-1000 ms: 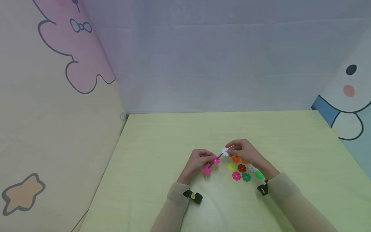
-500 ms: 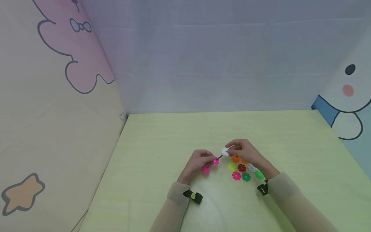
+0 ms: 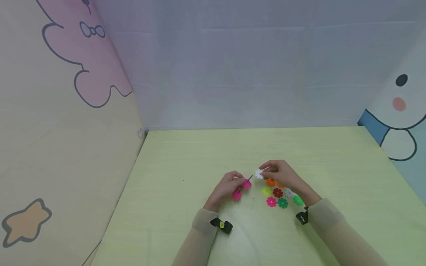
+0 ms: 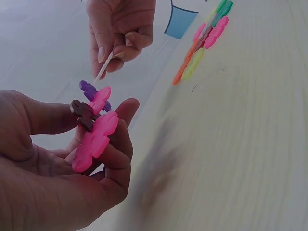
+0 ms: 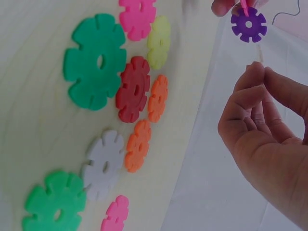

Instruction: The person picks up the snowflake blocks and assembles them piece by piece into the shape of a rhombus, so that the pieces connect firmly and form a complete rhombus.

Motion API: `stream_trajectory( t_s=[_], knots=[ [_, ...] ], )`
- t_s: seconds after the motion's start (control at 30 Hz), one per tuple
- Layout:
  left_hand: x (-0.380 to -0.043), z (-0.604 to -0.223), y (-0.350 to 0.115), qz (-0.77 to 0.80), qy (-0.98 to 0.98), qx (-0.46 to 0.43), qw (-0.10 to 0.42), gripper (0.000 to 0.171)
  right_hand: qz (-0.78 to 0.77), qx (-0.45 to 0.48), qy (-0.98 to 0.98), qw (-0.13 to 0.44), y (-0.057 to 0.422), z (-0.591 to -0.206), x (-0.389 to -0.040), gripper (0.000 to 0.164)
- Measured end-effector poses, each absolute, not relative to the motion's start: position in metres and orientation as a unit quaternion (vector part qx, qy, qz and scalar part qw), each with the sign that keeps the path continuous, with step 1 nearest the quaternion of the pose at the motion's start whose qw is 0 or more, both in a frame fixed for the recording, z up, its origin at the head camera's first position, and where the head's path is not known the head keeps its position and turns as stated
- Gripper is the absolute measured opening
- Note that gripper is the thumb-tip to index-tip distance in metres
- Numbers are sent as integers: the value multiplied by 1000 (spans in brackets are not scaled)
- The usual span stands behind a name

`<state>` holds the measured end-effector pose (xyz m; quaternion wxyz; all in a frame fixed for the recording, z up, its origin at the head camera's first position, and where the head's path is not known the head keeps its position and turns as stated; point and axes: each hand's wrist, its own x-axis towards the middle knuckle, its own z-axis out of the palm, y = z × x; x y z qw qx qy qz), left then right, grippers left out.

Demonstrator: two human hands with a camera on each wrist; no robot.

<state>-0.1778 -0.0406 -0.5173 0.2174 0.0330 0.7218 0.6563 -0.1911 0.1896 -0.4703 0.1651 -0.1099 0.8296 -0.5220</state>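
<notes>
My left hand holds a short chain of slotted plastic snowflake discs between thumb and fingers. In the left wrist view the chain runs from a pink disc through a brown disc and a second pink disc to a purple disc at its far end. My right hand pinches a white disc between thumb and fingertips, up and right of the purple end. A small gap separates the white and purple discs in the head view. From the right wrist, the white disc shows only edge-on.
Loose discs lie on the pale table below my right hand: a red disc, a dark green disc, a light green disc, a white one, plus orange, yellow and pink ones. A cloth wall rises behind the table.
The chain in my left hand has moved slightly left and turned, so its purple end has come away from the white disc. My right hand has hardly moved.
</notes>
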Motion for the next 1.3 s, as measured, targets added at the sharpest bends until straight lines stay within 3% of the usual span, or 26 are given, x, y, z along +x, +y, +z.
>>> stream_trajectory(
  t_s=[0.4, 1.3],
  knots=[
    [-180, -517, -41, 667, 722, 1, 182, 14, -525, -115, 827, 166, 189, -471, -192, 26],
    [-182, -517, -43, 718, 667, 35, 196, 16, -518, -126, 833, 148, 186, -479, -194, 24]
  ],
)
